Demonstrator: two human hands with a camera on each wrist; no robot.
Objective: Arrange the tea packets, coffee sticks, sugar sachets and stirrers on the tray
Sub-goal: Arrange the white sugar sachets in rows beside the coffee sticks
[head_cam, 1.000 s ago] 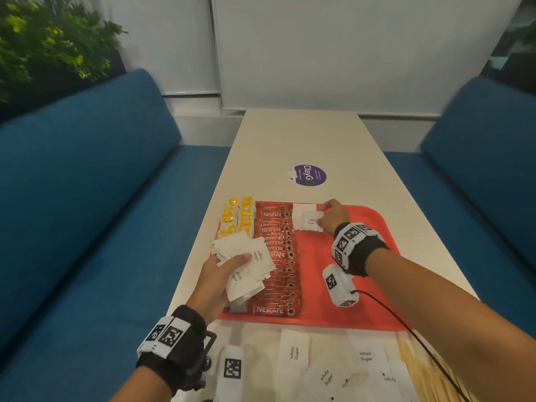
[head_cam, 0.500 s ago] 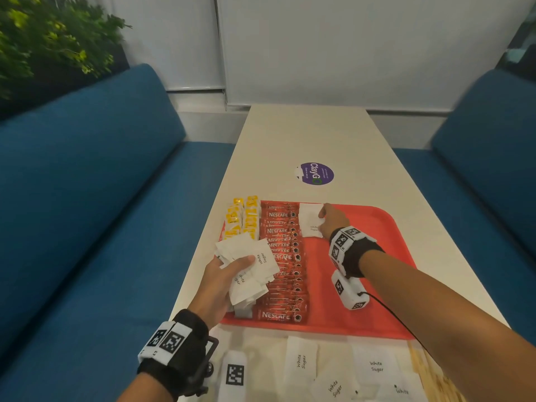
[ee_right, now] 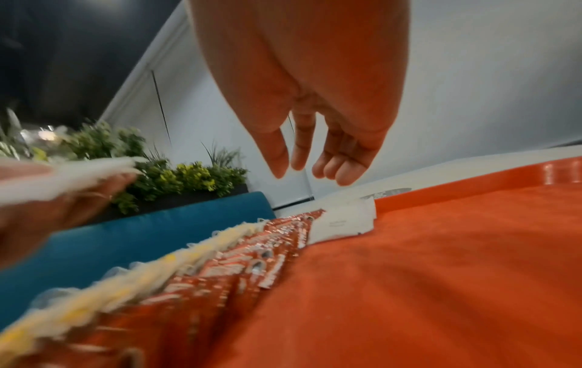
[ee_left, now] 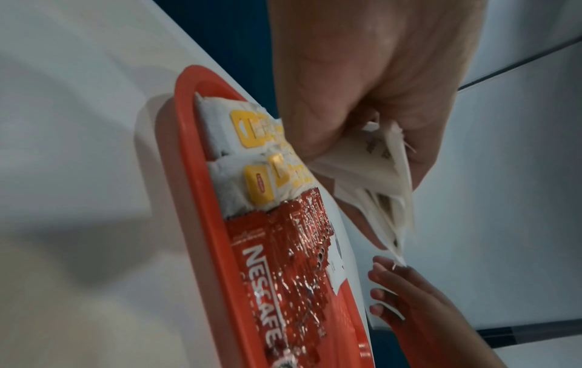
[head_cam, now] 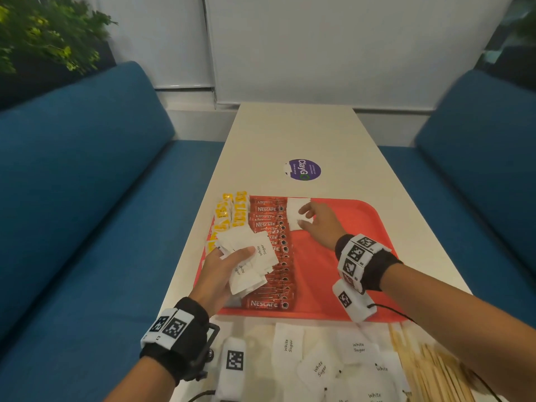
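We sit in what looks like an office break area or café booth: blue upholstered benches (head_cam: 87, 175) flank a long pale table (head_cam: 295, 134), with a planter of greenery (head_cam: 43, 33) behind and plain white walls.

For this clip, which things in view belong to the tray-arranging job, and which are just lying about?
Part of the job:
red tray
yellow tea packets
Nescafe coffee sticks
sugar sachets on the tray
sachet bundle in the left hand
loose sachets on the table
wooden stirrers
right hand

Just lying about:
purple sticker
blue benches
plant
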